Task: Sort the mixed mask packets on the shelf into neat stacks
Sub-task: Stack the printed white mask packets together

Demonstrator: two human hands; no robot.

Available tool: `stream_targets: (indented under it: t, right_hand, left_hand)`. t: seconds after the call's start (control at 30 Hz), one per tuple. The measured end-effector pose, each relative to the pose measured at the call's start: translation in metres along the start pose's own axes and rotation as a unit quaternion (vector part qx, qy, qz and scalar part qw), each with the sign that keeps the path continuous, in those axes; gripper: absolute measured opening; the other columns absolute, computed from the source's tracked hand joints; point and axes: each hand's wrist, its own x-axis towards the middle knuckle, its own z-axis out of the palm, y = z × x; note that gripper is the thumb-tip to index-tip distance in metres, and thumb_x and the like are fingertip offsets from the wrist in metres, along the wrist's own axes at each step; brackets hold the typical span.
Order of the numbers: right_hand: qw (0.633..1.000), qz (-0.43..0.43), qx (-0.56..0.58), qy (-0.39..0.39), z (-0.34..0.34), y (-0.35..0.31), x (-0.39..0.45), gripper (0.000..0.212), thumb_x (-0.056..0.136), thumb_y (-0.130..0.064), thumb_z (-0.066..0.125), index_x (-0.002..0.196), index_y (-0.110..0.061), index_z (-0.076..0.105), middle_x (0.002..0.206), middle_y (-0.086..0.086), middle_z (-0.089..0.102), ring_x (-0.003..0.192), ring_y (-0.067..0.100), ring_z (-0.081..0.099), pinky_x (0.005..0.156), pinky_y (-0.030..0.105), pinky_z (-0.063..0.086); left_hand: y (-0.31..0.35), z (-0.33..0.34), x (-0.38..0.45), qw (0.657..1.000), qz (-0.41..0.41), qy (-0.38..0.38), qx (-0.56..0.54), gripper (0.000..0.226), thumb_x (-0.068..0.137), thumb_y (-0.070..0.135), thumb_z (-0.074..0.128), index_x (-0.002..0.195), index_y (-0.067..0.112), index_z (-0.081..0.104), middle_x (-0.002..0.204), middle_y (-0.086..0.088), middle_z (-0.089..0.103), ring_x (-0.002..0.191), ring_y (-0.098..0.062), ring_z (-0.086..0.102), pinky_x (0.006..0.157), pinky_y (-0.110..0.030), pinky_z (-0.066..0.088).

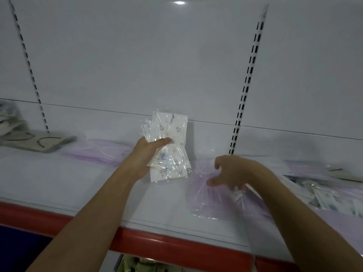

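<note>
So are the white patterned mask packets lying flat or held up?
Held up: the left hand grips the white patterned plastic-wrapped mask packets upright above the white shelf.

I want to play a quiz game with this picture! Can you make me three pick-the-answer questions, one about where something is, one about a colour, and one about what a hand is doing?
1. Where are the printed white packets?
A. In the left hand
B. On the floor
C. In the right hand

2. What colour is the shelf's front edge?
A. Green
B. Red
C. Yellow

3. What is the right hand doing?
A. Making a tight fist in the air
B. Gripping the printed packets
C. Reaching with spread fingers onto a purple packet

Answers:
1 A, the left hand has its thumb curled over them.
2 B, a red strip runs along the front.
3 C, its fingers are spread over the clear wrap; whether it grips yet is blurred.
</note>
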Motion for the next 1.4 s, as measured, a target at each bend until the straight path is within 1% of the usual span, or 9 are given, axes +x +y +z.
stream_targets:
  t: [0.13, 0.3, 0.47, 0.6, 0.7, 0.83, 1.07, 1.23, 1.4]
  right_hand:
    - [0.988, -0.137, -0.067, 0.013, 0.018, -0.03, -0.009, 0.056, 0.094, -0.043, 0.062, 0.14, -0.013, 0.048, 0.136, 0.008, 0.053, 0.117, 0.025, 0.053, 0.091, 0.029, 0.04]
    - [0.968, -0.214, 0.134, 0.0, 0.031, -0.044, -0.007, 0.044, 0.097, -0.025, 0.061, 0.14, -0.017, 0.053, 0.133, 0.001, 0.055, 0.113, 0.019, 0.059, 0.087, 0.024, 0.044]
    - [0.973, -0.093, 0.138, 0.161, 0.017, 0.001, 0.009, 0.034, 0.096, -0.029, 0.061, 0.125, -0.011, 0.061, 0.131, 0.007, 0.06, 0.104, 0.019, 0.059, 0.094, 0.033, 0.049]
    - [0.998, -0.039, 0.02, 0.046, 0.034, -0.003, 0.012, 0.081, 0.084, -0.068, 0.06, 0.137, -0.008, 0.047, 0.138, 0.01, 0.053, 0.118, 0.027, 0.053, 0.097, 0.037, 0.044]
    - [0.997, -0.054, -0.003, 0.056, 0.04, -0.006, 0.013, 0.068, 0.087, -0.061, 0.06, 0.127, -0.007, 0.055, 0.128, 0.008, 0.06, 0.112, 0.028, 0.057, 0.094, 0.038, 0.047]
    - [0.987, -0.041, 0.035, 0.149, 0.036, 0.0, 0.017, 0.021, 0.089, -0.026, 0.056, 0.073, -0.011, 0.056, 0.08, 0.004, 0.06, 0.081, 0.029, 0.058, 0.063, 0.031, 0.044]
    - [0.849, -0.019, 0.28, 0.448, 0.007, -0.007, -0.003, 0.044, 0.094, -0.013, 0.048, 0.053, -0.014, 0.031, 0.062, 0.001, 0.035, 0.052, 0.013, 0.032, 0.051, 0.031, 0.024]
    - [0.892, -0.211, 0.201, 0.347, 0.02, -0.07, -0.019, 0.024, 0.099, -0.018, 0.048, 0.081, -0.008, 0.059, 0.087, 0.005, 0.051, 0.072, 0.017, 0.048, 0.068, 0.028, 0.035]
    - [0.849, -0.301, 0.37, 0.229, 0.016, -0.097, -0.019, 0.018, 0.099, -0.029, 0.054, 0.108, -0.023, 0.068, 0.102, -0.005, 0.065, 0.091, 0.009, 0.064, 0.081, 0.025, 0.054]
  left_hand:
    - [0.01, 0.002, -0.006, 0.998, -0.026, -0.053, -0.027, 0.022, 0.092, 0.011, 0.067, 0.113, 0.009, 0.07, 0.105, -0.009, 0.075, 0.093, -0.027, 0.074, 0.068, -0.042, 0.061]
    - [0.02, -0.005, -0.01, 0.998, -0.031, -0.032, -0.044, 0.032, 0.092, 0.014, 0.065, 0.123, 0.005, 0.065, 0.115, -0.015, 0.072, 0.101, -0.033, 0.072, 0.073, -0.044, 0.061]
    - [0.023, -0.023, -0.012, 0.998, -0.021, 0.022, -0.055, 0.031, 0.092, 0.014, 0.066, 0.123, 0.006, 0.065, 0.112, -0.012, 0.073, 0.093, -0.028, 0.074, 0.071, -0.041, 0.06]
    - [0.01, -0.019, -0.018, 0.999, -0.04, 0.026, -0.018, 0.031, 0.091, 0.013, 0.069, 0.121, 0.006, 0.065, 0.112, -0.013, 0.074, 0.095, -0.03, 0.073, 0.071, -0.041, 0.061]
    - [-0.002, -0.01, -0.024, 0.998, -0.058, 0.017, 0.005, 0.029, 0.092, 0.011, 0.068, 0.12, 0.004, 0.066, 0.11, -0.014, 0.074, 0.091, -0.027, 0.074, 0.063, -0.037, 0.062]
    - [-0.006, -0.004, -0.03, 0.998, -0.056, 0.032, 0.003, 0.021, 0.091, 0.006, 0.067, 0.112, 0.003, 0.068, 0.089, -0.009, 0.077, 0.07, -0.021, 0.075, 0.052, -0.032, 0.059]
    - [0.003, 0.015, -0.043, 0.998, -0.011, 0.065, -0.007, 0.025, 0.1, 0.021, 0.058, 0.121, 0.007, 0.064, 0.091, -0.005, 0.074, 0.077, -0.021, 0.072, 0.062, -0.033, 0.059]
    - [0.007, 0.047, -0.067, 0.997, 0.019, -0.073, -0.019, 0.044, 0.092, 0.047, 0.058, 0.117, 0.011, 0.065, 0.11, -0.01, 0.075, 0.105, -0.023, 0.071, 0.083, -0.03, 0.057]
    - [0.017, -0.001, -0.066, 0.986, 0.067, 0.088, -0.123, 0.024, 0.099, 0.014, 0.057, 0.118, 0.001, 0.063, 0.107, -0.017, 0.074, 0.091, -0.027, 0.074, 0.071, -0.035, 0.06]
